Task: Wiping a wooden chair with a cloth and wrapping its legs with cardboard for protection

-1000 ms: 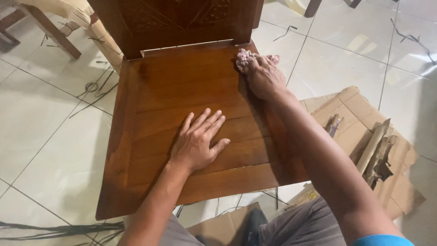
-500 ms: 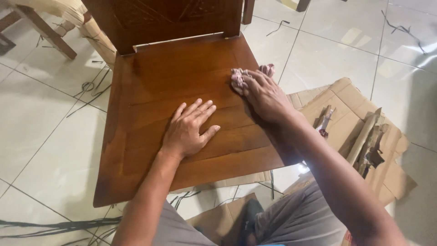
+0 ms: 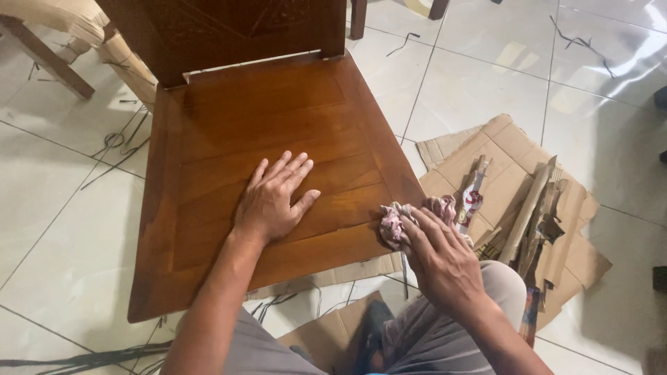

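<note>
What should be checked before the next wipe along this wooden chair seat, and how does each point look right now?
1. Left hand flat on the chair seat, steadying it: ok.
2. Right hand holding the pink rag: ok.
3. Rag touching the seat: ok, at the near right corner edge.
4. Seat surface free of loose bits: ok.
5. Even shine across the boards: cannot tell, the glare varies.
6. Floor beside the seat tidy: not ok, cardboard with wood scraps lies on the right.

left hand (image 3: 267,201) flat on chair seat (image 3: 229,118); rag (image 3: 392,222) at seat's right edge; cardboard (image 3: 514,173) right.
</note>
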